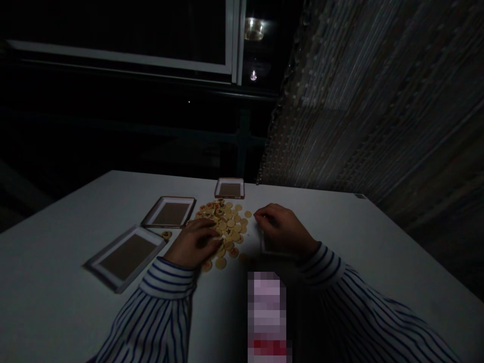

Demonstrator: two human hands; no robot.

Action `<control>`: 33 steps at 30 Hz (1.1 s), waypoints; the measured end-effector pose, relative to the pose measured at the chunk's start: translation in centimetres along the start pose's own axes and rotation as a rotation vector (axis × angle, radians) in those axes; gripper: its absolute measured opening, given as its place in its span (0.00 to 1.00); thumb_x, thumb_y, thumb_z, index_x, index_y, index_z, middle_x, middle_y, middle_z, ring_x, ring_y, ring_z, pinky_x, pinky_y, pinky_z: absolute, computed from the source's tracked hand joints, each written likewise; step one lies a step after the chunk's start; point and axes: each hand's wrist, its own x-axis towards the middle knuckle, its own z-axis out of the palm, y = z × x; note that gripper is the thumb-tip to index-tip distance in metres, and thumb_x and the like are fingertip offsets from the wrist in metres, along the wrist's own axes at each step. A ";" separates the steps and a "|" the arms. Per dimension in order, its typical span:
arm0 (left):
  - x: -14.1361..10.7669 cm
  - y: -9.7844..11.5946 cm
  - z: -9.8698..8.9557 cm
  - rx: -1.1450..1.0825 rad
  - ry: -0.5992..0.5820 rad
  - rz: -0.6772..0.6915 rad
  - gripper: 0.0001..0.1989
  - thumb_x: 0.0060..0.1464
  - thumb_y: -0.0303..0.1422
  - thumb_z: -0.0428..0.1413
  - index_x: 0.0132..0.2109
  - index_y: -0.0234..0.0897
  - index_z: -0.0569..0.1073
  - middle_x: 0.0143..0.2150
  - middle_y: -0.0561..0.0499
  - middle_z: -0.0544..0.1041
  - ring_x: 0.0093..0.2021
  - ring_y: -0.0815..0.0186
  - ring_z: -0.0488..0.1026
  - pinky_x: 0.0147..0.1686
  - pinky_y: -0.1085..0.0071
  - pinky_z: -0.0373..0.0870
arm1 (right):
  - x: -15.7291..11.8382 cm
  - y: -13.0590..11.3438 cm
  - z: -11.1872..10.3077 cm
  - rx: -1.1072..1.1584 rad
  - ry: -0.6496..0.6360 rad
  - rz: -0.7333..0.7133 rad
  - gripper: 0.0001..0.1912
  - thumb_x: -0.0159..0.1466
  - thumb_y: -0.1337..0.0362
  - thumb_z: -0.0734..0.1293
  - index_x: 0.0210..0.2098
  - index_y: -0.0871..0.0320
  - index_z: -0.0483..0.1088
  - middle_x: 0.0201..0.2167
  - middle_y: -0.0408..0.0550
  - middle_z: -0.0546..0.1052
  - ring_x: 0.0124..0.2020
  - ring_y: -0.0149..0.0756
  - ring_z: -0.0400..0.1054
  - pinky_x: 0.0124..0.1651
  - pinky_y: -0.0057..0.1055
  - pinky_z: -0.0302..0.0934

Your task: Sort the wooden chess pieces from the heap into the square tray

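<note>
A pile of round wooden pieces [230,224], some with red or black characters, lies on the white table [223,322]. At the pile's left side, my left hand [194,242] rests over some pieces, its thumb and fingers apart with nothing plainly gripped. Right of the pile is my right hand [282,227], its fingertips drawn together near a single loose piece [248,214]; whatever is between them is too small and dark to make out. Under my right hand, a light-edged tray or lid [278,253] is mostly hidden.
Two shallow boxes stand on the left, a near one [126,254] and a farther one [170,212]. A small box [230,188] sits at the back edge. One piece [166,235] lies between the left boxes and my hand. A bead curtain [325,111] hangs behind on the right.
</note>
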 end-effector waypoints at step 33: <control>-0.6 -0.7 1.6 0.211 -0.056 0.047 0.14 0.40 0.39 0.57 0.36 0.39 0.76 0.49 0.43 0.68 0.51 0.53 0.61 0.50 0.55 0.58 | 0.5 -0.7 7.6 -0.044 -0.063 -0.115 0.08 0.59 0.67 0.58 0.35 0.58 0.68 0.31 0.46 0.72 0.35 0.31 0.63 0.39 0.28 0.55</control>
